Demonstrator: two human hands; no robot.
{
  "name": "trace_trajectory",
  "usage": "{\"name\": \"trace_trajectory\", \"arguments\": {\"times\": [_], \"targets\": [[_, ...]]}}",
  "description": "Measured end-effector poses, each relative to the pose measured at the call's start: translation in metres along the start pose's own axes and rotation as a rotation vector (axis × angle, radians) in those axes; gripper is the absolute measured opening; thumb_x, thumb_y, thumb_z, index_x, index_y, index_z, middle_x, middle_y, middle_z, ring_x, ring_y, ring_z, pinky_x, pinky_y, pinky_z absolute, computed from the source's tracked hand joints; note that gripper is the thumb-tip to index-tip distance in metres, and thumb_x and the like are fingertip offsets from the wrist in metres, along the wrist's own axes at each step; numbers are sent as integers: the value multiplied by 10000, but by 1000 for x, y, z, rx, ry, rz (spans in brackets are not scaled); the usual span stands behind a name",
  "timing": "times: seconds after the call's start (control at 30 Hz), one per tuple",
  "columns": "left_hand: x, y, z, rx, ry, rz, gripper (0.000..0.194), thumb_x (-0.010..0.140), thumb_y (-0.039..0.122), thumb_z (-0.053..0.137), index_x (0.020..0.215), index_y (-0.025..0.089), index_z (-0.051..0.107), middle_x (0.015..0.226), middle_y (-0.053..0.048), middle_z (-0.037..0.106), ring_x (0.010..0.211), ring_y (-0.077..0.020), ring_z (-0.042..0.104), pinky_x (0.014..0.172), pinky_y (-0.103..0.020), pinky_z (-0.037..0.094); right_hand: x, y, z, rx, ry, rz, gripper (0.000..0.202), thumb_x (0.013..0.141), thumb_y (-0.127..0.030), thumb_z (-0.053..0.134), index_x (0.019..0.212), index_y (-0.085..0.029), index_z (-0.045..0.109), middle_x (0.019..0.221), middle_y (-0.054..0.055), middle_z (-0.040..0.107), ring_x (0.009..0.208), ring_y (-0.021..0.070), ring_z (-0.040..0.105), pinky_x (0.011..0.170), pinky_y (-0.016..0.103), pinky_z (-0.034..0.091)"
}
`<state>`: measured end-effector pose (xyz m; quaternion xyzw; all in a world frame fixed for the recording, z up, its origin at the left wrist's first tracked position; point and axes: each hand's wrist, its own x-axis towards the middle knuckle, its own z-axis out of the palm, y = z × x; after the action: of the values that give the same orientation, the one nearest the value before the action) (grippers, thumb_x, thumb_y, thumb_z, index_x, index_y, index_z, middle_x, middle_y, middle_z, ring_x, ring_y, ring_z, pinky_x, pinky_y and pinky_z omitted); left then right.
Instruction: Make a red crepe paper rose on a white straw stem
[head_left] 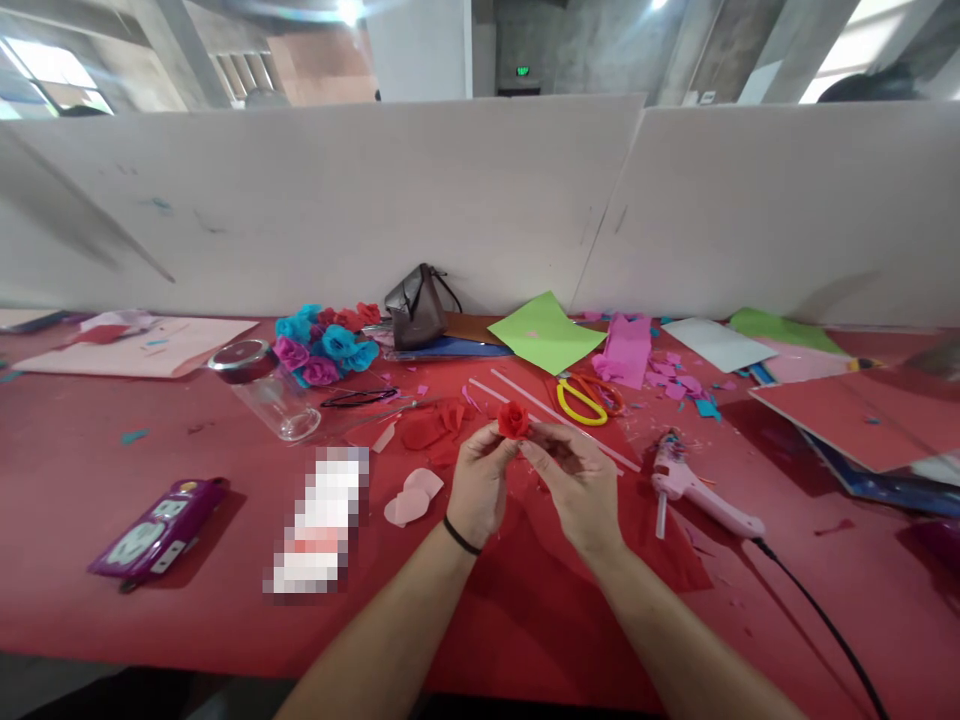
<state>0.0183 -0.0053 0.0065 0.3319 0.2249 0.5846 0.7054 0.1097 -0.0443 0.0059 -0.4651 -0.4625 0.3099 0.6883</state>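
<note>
Between my two hands, above the middle of the table, is a small red paper flower (514, 420). My left hand (481, 475) pinches its lower left side; a black band circles that wrist. From the other side my right hand (581, 485) grips the flower's base with thumb and fingers. Red crepe paper (600, 560) lies under my hands, and cut red petals (431, 428) lie just beyond the left one. Pale pink petal pieces (414, 498) rest left of my left wrist. A pink glue gun (705, 497) lies to the right of my right hand.
Yellow-handled scissors (581, 402) and thin clear sticks (551, 412) lie beyond my hands. A clear jar (281, 400) lies tipped beside blue, purple and red paper flowers (337, 345). At left is a purple power strip (161, 530). A dark bag (418, 310) stands against the white partition (337, 200).
</note>
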Motion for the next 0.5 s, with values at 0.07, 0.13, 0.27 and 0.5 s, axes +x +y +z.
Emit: {"name": "trace_trajectory", "arguments": {"times": [0.07,0.13,0.27,0.5], "targets": [[0,0,0,14,18,-7,170,540,239,821,666,184,720,702,2,691,712,-104,588,772,-240,454,0,-1,1,29,13,28,199,727,-296,728,899,-201,695,863,45,707,777,168,645,741,330,544],[1,-1,0,20,30,-4,170,527,246,827,645,185,720,693,1,690,698,-107,583,756,-246,455,1,-3,2,64,19,45,179,723,-300,727,866,-195,704,850,47,717,769,172,655,734,334,553],[3,-2,-2,34,26,2,170,514,257,826,630,192,721,672,1,684,685,-114,581,743,-253,457,2,-4,2,100,7,41,132,732,-290,711,829,-201,711,800,32,719,738,164,658,723,329,562],[3,-2,-2,-3,16,-22,148,510,216,816,617,186,718,665,3,684,651,-105,574,696,-244,453,3,1,-1,34,-34,-10,105,767,-295,674,821,-207,694,782,22,688,727,156,638,698,310,545]]}}
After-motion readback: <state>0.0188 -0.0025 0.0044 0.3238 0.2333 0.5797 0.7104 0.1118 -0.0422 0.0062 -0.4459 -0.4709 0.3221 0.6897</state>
